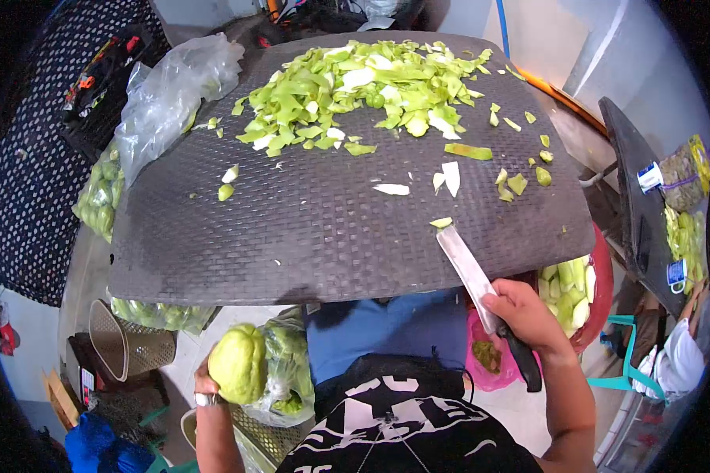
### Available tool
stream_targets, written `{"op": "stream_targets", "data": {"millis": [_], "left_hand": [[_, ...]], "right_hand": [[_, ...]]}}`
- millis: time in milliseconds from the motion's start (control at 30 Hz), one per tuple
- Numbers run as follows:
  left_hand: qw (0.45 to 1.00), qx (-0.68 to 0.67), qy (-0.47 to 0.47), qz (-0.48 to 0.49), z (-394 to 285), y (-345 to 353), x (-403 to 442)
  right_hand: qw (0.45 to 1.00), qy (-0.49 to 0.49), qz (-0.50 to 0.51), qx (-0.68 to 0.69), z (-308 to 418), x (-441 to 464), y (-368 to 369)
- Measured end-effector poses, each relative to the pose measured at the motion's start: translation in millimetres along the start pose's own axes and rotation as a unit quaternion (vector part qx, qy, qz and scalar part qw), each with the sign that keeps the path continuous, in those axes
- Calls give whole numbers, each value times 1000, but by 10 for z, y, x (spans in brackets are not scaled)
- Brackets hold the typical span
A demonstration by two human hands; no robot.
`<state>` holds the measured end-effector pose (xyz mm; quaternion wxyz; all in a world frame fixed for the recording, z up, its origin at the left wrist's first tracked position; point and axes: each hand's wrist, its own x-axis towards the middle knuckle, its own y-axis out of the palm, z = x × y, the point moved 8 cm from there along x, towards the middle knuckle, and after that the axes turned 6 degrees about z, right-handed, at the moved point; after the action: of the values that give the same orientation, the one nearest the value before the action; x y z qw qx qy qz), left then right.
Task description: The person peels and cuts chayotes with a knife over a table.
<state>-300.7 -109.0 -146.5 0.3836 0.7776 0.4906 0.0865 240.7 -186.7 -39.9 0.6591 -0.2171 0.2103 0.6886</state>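
A pale green chayote [239,364] is in my left hand [204,381], off the near left edge of the table; most of the fingers are behind it. My right hand [526,315] is closed around a knife [467,264] with a black handle, its blade angled up and left over the table's near edge. A small green piece [441,223] lies at the blade tip. On the dark woven-pattern table [292,229], a heap of green peelings [363,91] covers the far side. White slices [450,178] and small green scraps [517,184] lie around it.
A red basin [601,292] of cut pale green pieces [566,292] sits below the table at right, near a pink bag [493,366]. Plastic bags of chayotes [102,193] stand at left. A clear bag [177,94] rests on the table's far left corner; a beige basket [122,343] stands below.
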Motion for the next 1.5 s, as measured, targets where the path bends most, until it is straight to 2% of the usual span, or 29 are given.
{"op": "stream_targets", "data": {"millis": [167,200,267,333,433,467,567,667,700,733,800,867,900,967,1033,1100,1133,1167,1200,1267,1300,1400,1467,1500], "left_hand": [[984,-38,9,176,-136,1098,851],[972,-44,-3,229,-206,1444,1026],[973,-1,-27,230,-259,1713,1316],[981,-1,1,192,-345,1997,1525],[985,-2,14,173,-452,2268,1754],[985,-4,10,170,-457,2320,1825],[969,-40,-9,245,-482,2583,2086],[960,-42,-11,276,-518,2748,2351],[961,-52,-16,271,-502,2761,2453],[961,-60,-17,270,-500,2802,2555],[970,-76,-30,230,-471,2863,2786],[981,-59,-4,184,-464,2906,3034],[981,-37,6,192,-453,2894,3209],[978,-7,5,207,-446,2920,3396],[972,43,17,230,-469,2985,3509],[962,89,32,256,-420,3018,3502],[965,69,-7,254,-359,3017,3497],[965,64,-34,253,-306,3014,3492],[965,57,-62,248,-246,3003,3483],[959,150,-29,239,-254,2966,3505],[948,206,3,241,-284,2947,3519],[905,347,100,226,-442,2945,3495],[866,427,156,209,-519,2949,3445],[866,414,167,225,-520,2969,3460]], "right_hand": [[997,-57,45,-2,314,560,21],[990,-135,48,-6,516,703,-30],[981,-194,-4,2,1074,818,-26],[985,-167,14,-30,1220,944,-74],[985,-104,42,-134,1030,906,54],[987,-76,61,-130,879,948,94],[983,-31,131,-121,691,933,301],[987,-136,76,-32,743,1068,-9],[990,-137,-18,-24,889,1027,-108],[985,-161,-62,-2,1004,1003,-196],[980,-189,-52,21,1161,1001,-258],[974,-206,-81,-35,1314,1047,-312],[969,-217,-97,-65,1424,1083,-343],[900,-310,-220,-212,1762,1034,-396],[786,-387,-335,-346,2089,960,-389],[829,-354,-277,-332,2248,1204,-486],[849,-337,-247,-323,2330,1312,-499],[836,-349,-268,-328,2445,1313,-459],[858,-333,-244,-305,2476,1360,-402],[897,-301,-188,-261,2542,1451,-291],[881,-335,-174,-285,2621,1402,-186],[751,-481,-163,-422,2646,1312,59],[744,-495,-173,-413,2549,1327,95],[730,-517,-186,-407,2508,1337,103]]}}
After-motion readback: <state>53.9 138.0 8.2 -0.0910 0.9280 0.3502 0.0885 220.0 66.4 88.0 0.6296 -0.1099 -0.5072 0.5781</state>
